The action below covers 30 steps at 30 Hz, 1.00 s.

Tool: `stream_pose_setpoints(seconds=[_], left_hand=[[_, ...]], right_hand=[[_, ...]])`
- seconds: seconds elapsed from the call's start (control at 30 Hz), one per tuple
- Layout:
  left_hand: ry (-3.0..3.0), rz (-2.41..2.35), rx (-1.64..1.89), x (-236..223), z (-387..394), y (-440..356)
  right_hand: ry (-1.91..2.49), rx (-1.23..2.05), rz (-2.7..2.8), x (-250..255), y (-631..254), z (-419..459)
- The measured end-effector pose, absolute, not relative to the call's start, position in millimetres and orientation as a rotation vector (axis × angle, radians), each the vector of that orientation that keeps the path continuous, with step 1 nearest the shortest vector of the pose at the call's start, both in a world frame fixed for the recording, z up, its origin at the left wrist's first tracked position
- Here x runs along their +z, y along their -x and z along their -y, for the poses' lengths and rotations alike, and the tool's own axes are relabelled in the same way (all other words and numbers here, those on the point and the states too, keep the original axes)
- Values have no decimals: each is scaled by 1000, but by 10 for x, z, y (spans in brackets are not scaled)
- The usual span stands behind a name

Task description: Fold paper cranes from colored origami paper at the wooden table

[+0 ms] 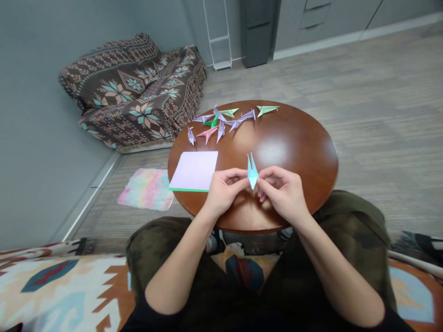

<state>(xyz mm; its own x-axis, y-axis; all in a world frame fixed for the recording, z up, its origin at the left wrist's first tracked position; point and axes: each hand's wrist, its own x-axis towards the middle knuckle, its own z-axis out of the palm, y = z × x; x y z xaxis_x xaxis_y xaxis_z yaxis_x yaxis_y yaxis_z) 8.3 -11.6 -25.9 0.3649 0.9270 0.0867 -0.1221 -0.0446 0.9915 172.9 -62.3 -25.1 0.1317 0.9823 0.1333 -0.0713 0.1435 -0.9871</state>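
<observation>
Above the table (301, 152), toward its near edge, pinching light-blue folded paper (253, 173) at opposite sides with left hand (225, 188) and right hand (284, 188); equally near both, aligned lengthwise, tips toward the far edge.

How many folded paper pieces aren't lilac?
5: a blue one held in the left hand and right hand; on the table, a pink one left of centre, a bright green one behind it, a pale green one beyond, another pale one farthest right. Overlaps may hide more.
</observation>
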Motion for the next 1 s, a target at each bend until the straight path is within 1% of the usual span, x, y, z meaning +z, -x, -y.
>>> stream_pose_setpoints(seconds=[0.33,0.5,0.7,0.87,1.0], left_hand=[[-1307,-860,1034,-173,147,-104],[-1318,-854,1025,-163,149,-95],[-1333,-885,992,-160,150,-83],[-1340,-931,961,-136,179,-79],[-1323,-924,950,-129,198,-84]], right_hand=[[1074,948,1124,-338,-1701,574],[1031,711,1295,-380,-1732,559],[992,588,1499,-374,-1828,540],[960,324,1653,-352,-1854,529],[915,256,1705,-344,-1856,527]])
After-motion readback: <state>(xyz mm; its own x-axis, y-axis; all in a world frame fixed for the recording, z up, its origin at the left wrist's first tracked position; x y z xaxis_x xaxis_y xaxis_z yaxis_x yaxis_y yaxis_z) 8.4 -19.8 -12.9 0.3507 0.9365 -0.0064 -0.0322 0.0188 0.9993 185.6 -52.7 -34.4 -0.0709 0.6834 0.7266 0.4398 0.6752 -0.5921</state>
